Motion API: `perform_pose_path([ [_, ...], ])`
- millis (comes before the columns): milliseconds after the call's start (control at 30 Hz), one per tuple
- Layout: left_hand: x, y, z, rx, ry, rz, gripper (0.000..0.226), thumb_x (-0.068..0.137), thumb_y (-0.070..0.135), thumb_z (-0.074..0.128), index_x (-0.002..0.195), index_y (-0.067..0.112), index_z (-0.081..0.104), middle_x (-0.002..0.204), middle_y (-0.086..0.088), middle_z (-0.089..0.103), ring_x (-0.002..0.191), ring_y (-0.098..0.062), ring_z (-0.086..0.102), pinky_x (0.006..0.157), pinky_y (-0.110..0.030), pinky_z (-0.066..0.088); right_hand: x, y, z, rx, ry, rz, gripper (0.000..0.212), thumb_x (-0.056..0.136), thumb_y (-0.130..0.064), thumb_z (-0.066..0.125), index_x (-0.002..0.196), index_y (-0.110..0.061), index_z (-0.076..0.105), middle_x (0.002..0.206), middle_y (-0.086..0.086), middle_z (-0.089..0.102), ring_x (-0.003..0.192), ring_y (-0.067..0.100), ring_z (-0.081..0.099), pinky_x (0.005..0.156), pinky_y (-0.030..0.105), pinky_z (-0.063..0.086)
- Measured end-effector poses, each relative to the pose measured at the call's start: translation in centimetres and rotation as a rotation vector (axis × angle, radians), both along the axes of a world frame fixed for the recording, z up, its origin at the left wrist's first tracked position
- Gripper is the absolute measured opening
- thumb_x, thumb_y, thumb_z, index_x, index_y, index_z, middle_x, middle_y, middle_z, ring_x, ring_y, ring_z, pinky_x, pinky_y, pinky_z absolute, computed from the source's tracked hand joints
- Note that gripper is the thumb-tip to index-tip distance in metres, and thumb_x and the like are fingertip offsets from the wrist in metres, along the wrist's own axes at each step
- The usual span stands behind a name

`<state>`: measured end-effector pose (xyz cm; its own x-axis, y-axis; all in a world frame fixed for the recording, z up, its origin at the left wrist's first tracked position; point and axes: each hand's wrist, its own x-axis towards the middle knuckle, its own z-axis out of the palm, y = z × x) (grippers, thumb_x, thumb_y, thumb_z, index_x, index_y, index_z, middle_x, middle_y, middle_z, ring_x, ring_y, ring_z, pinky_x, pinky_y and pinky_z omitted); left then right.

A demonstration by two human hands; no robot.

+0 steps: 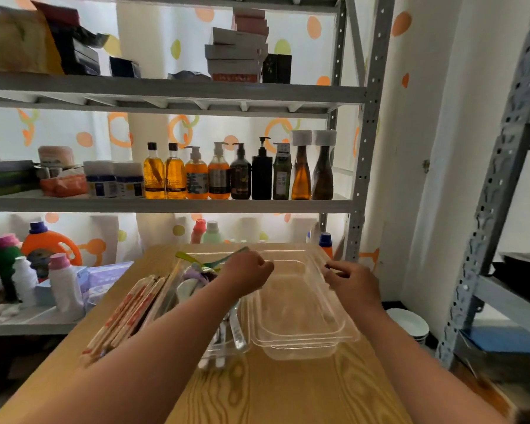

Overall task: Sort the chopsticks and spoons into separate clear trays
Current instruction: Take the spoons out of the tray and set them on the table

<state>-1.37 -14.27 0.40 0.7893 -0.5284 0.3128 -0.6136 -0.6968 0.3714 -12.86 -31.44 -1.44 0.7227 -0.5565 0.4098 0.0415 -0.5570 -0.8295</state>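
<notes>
Evidently readying the empty tray.
Right hand pinches its two-o'clock rim; left hand curled, grip unclear; keep it level.

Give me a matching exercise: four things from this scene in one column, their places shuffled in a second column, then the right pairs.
Things
1. red-and-white paper-wrapped chopsticks
2. empty clear plastic tray
3. black pump bottle
4. orange detergent jug with a purple cap

Places
a. in the row of bottles on the grey metal shelf
b. on the low shelf left of the wooden table
c. on the table's left side
d. on the table's right side, with the right hand at its far rim

Pairs: 1-c; 2-d; 3-a; 4-b
</notes>
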Motion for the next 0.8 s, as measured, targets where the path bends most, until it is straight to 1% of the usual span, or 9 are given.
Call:
perform_pose_path([
  [100, 0.7, 0.4, -1.0, 0.186, -0.088, 0.027, 0.065, 0.098, 0.058, 0.024, 0.105, 0.008, 0.066, 0.101, -0.006, 0.068, 0.088, -0.019, 0.061, 0.084, -0.033, 0.05, -0.2, -2.2, -1.3, 0.03, 0.04, -0.033, 0.025, 0.086, -0.023, 0.065, 0.109, -0.015, 0.07, 0.1, 0.004, 0.071, 0.088, 0.018, 0.065, 0.07, 0.024, 0.048],
  [167, 1.2, 0.5, -1.7, 0.293, -0.149, 0.024, 0.075, 0.093, 0.067, 0.017, 0.115, 0.013, 0.065, 0.11, -0.003, 0.068, 0.1, -0.019, 0.063, 0.088, -0.037, 0.051, -0.1, -3.3, -2.2, 0.052, 0.066, -0.054, 0.026, 0.086, -0.022, 0.065, 0.109, -0.013, 0.07, 0.101, 0.005, 0.071, 0.088, 0.019, 0.064, 0.071, 0.025, 0.047],
  [233, 1.6, 0.5, -2.1, 0.333, -0.148, 0.007, 0.08, 0.09, 0.072, 0.015, 0.12, 0.017, 0.064, 0.114, -0.002, 0.067, 0.105, -0.019, 0.062, 0.09, -0.038, 0.05, 0.2, -4.2, -3.2, 0.063, 0.102, -0.071, 0.028, 0.086, -0.02, 0.065, 0.111, -0.01, 0.068, 0.104, 0.008, 0.07, 0.091, 0.021, 0.063, 0.076, 0.027, 0.047],
  [433, 1.7, 0.4, -3.1, 0.365, -0.17, -0.009, 0.075, 0.089, 0.073, 0.022, 0.118, 0.018, 0.064, 0.111, -0.001, 0.068, 0.101, -0.017, 0.062, 0.086, -0.034, 0.049, 1.8, -4.9, -5.4, 0.026, 0.226, -0.087, 0.028, 0.087, -0.019, 0.064, 0.112, -0.007, 0.068, 0.109, 0.013, 0.069, 0.104, 0.026, 0.062, 0.085, 0.029, 0.045],
  [500, 1.7, 0.6, -3.4, 0.371, -0.224, -0.002, 0.075, 0.088, 0.074, 0.024, 0.111, 0.018, 0.068, 0.102, 0.0, 0.069, 0.093, -0.015, 0.062, 0.079, -0.031, 0.05, 2.3, -4.7, -5.6, -0.008, 0.271, -0.058, 0.028, 0.089, -0.021, 0.062, 0.113, -0.009, 0.067, 0.11, 0.011, 0.068, 0.106, 0.025, 0.061, 0.079, 0.024, 0.042],
  [600, 1.6, 0.8, -3.9, 0.423, -0.306, 0.003, 0.07, 0.088, 0.072, 0.026, 0.107, 0.019, 0.067, 0.099, 0.0, 0.067, 0.088, -0.015, 0.061, 0.074, -0.029, 0.048, 2.8, -4.4, -6.0, -0.031, 0.303, -0.033, 0.028, 0.086, -0.02, 0.065, 0.112, -0.011, 0.068, 0.105, 0.009, 0.07, 0.092, 0.019, 0.062, 0.071, 0.019, 0.036],
  [700, 1.5, 0.7, -4.0, 0.425, -0.35, 0.012, 0.058, 0.091, 0.064, 0.033, 0.113, 0.021, 0.065, 0.106, 0.0, 0.066, 0.097, -0.017, 0.062, 0.079, -0.029, 0.046, 3.3, -4.2, -6.9, -0.074, 0.316, -0.022, 0.023, 0.084, -0.014, 0.066, 0.106, -0.009, 0.071, 0.096, 0.009, 0.071, 0.078, 0.011, 0.055, 0.064, 0.018, 0.036],
  [733, 1.5, 0.7, -4.0, 0.413, -0.359, 0.016, 0.052, 0.091, 0.059, 0.037, 0.115, 0.022, 0.065, 0.109, 0.0, 0.066, 0.1, -0.018, 0.062, 0.083, -0.03, 0.047, 3.5, -4.2, -7.3, -0.099, 0.299, -0.035, 0.018, 0.083, -0.012, 0.065, 0.099, -0.008, 0.072, 0.088, 0.007, 0.071, 0.074, 0.011, 0.054, 0.059, 0.016, 0.035],
  [800, 1.6, 0.7, -3.8, 0.391, -0.352, 0.02, 0.043, 0.089, 0.049, 0.044, 0.116, 0.022, 0.065, 0.113, -0.001, 0.066, 0.104, -0.02, 0.061, 0.089, -0.03, 0.048, 3.8, -4.0, -7.7, -0.137, 0.285, -0.052, 0.011, 0.082, -0.008, 0.063, 0.076, -0.013, 0.071, 0.066, -0.004, 0.063, 0.062, 0.01, 0.053, 0.05, 0.011, 0.031],
])
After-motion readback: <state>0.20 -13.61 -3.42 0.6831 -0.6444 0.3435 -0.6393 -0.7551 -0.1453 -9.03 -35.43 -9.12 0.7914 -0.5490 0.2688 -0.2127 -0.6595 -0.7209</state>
